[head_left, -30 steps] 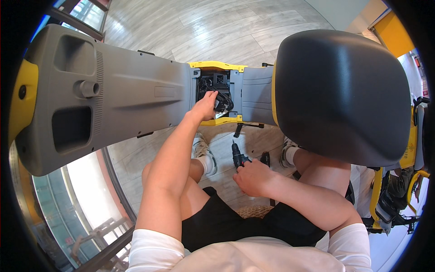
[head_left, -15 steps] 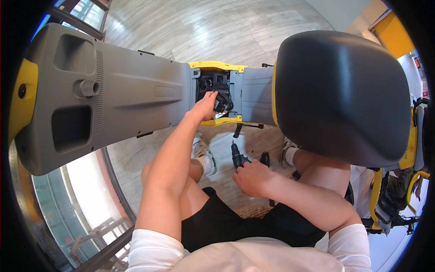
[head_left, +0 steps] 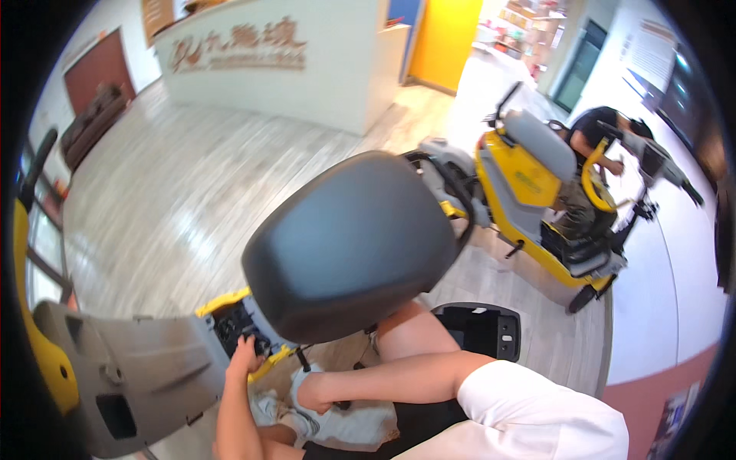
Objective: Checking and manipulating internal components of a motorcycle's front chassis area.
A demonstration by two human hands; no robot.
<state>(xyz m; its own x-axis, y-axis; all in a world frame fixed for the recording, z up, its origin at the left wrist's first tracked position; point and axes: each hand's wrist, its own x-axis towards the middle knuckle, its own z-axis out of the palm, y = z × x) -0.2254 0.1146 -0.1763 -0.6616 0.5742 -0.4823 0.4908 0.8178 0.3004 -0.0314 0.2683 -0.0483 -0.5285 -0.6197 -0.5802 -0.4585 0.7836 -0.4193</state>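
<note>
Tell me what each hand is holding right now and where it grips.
The left hand reaches into the black opening between the grey panel and the dark seat; whether it holds anything cannot be told. The right hand is hidden, so its grip cannot be told either.

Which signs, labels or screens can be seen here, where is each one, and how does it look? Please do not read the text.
Raised lettering: on the front of the white counter, upper left; a brownish row of characters.
Wall poster: on the white wall, upper right; a pale upright rectangle, blurred.
Small label: on the side of the yellow machine, right; a dark patch on yellow.
No packages or screens are clearly visible.
</note>
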